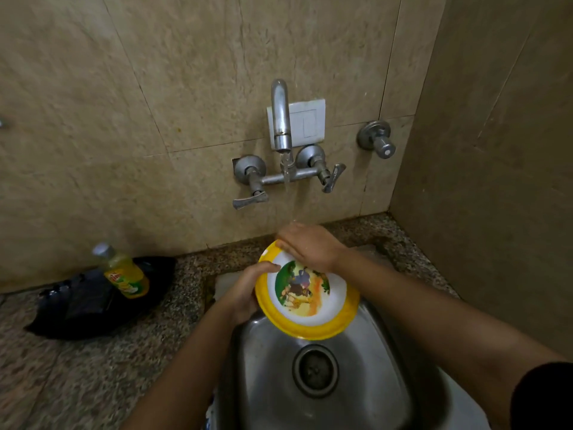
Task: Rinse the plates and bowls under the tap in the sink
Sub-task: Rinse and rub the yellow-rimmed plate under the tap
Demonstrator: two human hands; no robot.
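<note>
Plate (307, 290) is up over the back edge of the steel sink (269, 383), tilted so its face looks at you. It's round, with a wide glossy yellow rim, a white well and a colour cartoon print in the centre. Its top edge sits right under the water stream (288, 193).

Your left grip (248, 293) holds the plate at its left rim: thumb curled over onto the face, fingers behind and out of sight. Your right grip (305, 245) lies flat across the plate's top rim, fingers near straight, tips at the upper-left of the yellow band, wrapped round nothing. Water lands on the back of that hand.

Tap spout (280, 116) is a chrome gooseneck tube, wall-mounted and running. Below it is a horizontal mixer bar with two flat handles: left lever (249, 201) points down-left, right lever (333, 178) angles down. There's a separate round chrome valve knob (376, 139) on the wall further right, and a white square switch plate (307, 122) behind the spout.

The sink is brushed stainless, a wet rounded bowl, with a round drain (315, 370) and dark strainer in the middle.

Bench (77, 367) is speckled grey-brown granite with a coarse grain. On it, left of the sink, are a crumpled shiny black plastic bag (77, 305) and a clear bottle (124, 271) of yellow liquid with a grey cap and yellow-green label. Cannot tell whether the bottle is on the bag or just against it. Wall (155, 88) is beige mottled stone tile with thin joints. Dark sleeve (542, 398) on your right upper arm.
</note>
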